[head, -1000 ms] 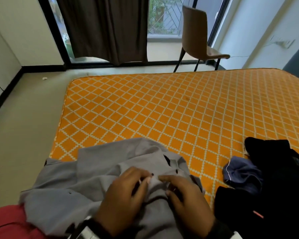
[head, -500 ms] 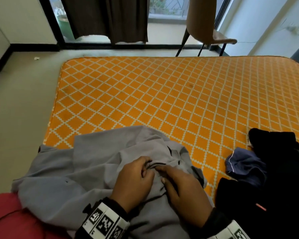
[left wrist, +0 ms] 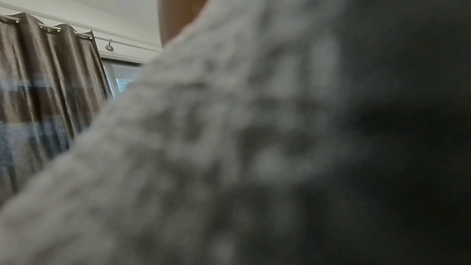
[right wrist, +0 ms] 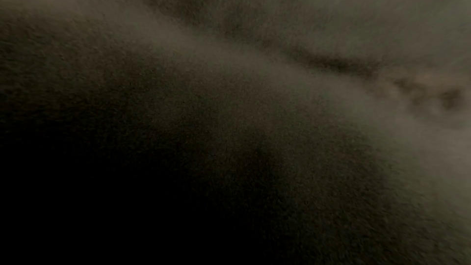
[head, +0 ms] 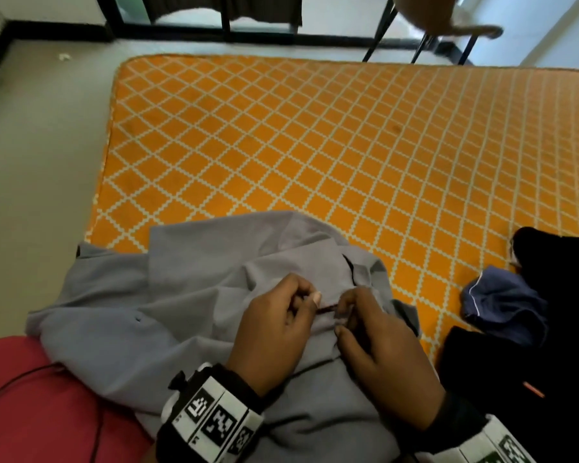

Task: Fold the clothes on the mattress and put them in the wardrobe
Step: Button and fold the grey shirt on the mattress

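A crumpled grey shirt point(head: 154, 315) lies on the near left corner of the orange patterned mattress point(head: 315, 145). Both hands sit close together on its front. My left hand point(head: 278, 332) pinches the grey cloth between thumb and curled fingers. My right hand point(head: 378, 349) pinches the facing edge of the cloth, and a thin dark strip shows between the two hands. The left wrist view is filled with blurred grey shirt cloth point(left wrist: 203, 148) close to the lens. The right wrist view is dark and noisy.
A heap of black clothes point(head: 542, 329) with a dark blue garment point(head: 502, 302) on it lies at the mattress's near right. A chair point(head: 428, 15) stands beyond the far edge, by the curtain point(left wrist: 43, 80) and window. Red cloth point(head: 30, 406) covers the bottom left.
The head view has tipped down and moved closer. Both hands stayed on the shirt front, and the fingertips have drawn a little apart, pulling the cloth edges between them.
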Demonstrator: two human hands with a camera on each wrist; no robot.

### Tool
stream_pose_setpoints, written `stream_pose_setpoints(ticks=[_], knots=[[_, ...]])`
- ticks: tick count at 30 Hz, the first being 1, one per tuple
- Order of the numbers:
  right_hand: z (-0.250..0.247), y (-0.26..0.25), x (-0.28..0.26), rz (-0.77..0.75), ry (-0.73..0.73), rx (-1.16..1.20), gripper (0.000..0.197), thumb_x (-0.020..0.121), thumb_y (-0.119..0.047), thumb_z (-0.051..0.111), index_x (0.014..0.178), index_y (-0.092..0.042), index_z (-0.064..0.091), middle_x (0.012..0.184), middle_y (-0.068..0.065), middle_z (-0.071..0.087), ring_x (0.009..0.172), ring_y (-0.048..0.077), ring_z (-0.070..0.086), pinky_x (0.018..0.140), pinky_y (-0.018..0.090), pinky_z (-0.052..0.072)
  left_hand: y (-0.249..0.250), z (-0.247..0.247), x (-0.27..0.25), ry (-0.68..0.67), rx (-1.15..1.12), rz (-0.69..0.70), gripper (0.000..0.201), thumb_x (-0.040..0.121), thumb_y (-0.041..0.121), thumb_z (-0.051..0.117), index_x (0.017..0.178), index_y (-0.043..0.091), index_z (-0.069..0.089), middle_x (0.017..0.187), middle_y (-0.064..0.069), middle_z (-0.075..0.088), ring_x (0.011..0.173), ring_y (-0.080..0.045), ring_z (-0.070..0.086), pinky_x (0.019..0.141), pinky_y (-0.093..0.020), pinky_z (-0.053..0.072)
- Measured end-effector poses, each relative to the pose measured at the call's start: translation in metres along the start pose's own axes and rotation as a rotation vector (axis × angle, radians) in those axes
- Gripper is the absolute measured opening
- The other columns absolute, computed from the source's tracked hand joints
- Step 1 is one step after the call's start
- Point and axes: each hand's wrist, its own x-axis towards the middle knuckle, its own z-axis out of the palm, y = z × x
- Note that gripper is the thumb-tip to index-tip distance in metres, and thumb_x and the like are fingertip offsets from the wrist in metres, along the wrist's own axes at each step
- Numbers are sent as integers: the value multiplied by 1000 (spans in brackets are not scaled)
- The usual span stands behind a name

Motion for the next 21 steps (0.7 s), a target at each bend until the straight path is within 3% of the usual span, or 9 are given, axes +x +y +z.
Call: stream_pose_setpoints(ticks=[2, 5, 8, 11, 14, 17, 21], knots=[[2, 0, 3, -13, -4, -26, 14, 98, -30, 50, 110, -33, 56, 72, -18, 55, 64, 1, 53, 56, 11, 34, -3, -1, 1, -22, -19, -22, 21, 93, 39, 51, 84, 22, 59, 68, 1, 59, 62, -16, 55, 58, -34, 47], [3, 2, 7, -6, 8, -39, 22, 97, -41, 43, 112, -38, 59, 81, -20, 62, 72, -1, 58, 61, 15, 42, -8, -2, 5, -20, -48, -56, 20, 92, 38, 54, 83, 22, 62, 71, 1, 62, 66, -15, 59, 62, -36, 50], [5, 5, 9, -11, 44, -59, 25, 92, -40, 46, 109, -38, 63, 82, -19, 64, 73, 1, 59, 63, 27, 49, -10, -1, 6, 2, -52, -38, 19, 93, 35, 55, 84, 21, 64, 77, 6, 64, 73, -13, 62, 67, -36, 52], [7, 1, 8, -50, 82, -106, 20, 90, -36, 48, 98, -31, 65, 82, -14, 58, 70, 6, 54, 59, 32, 48, -6, -1, 3, 38, -38, 24, 15, 95, 27, 57, 86, 17, 64, 75, 7, 64, 73, -12, 64, 66, -33, 53], [8, -2, 8, -108, 143, -124, 16, 91, -29, 49, 88, -22, 64, 82, -8, 50, 67, 8, 47, 57, 27, 41, -1, -4, 3, 49, -129, -4, 12, 100, 19, 51, 90, 16, 58, 67, -2, 66, 64, -10, 65, 62, -26, 53], [4, -6, 6, -146, 249, -38, 16, 92, -21, 49, 88, -17, 65, 89, -11, 49, 73, 5, 47, 64, 12, 36, 7, -7, 2, 74, -211, -37, 13, 102, 17, 43, 93, 12, 51, 66, -9, 66, 60, -9, 64, 60, -21, 50], [5, -14, 2, -178, 350, -36, 8, 89, -10, 56, 89, -15, 63, 86, -10, 54, 72, 5, 50, 68, 8, 34, 11, -5, -3, -2, -229, -32, 19, 101, 29, 45, 91, 16, 53, 67, 4, 61, 65, -7, 60, 63, -31, 51]])
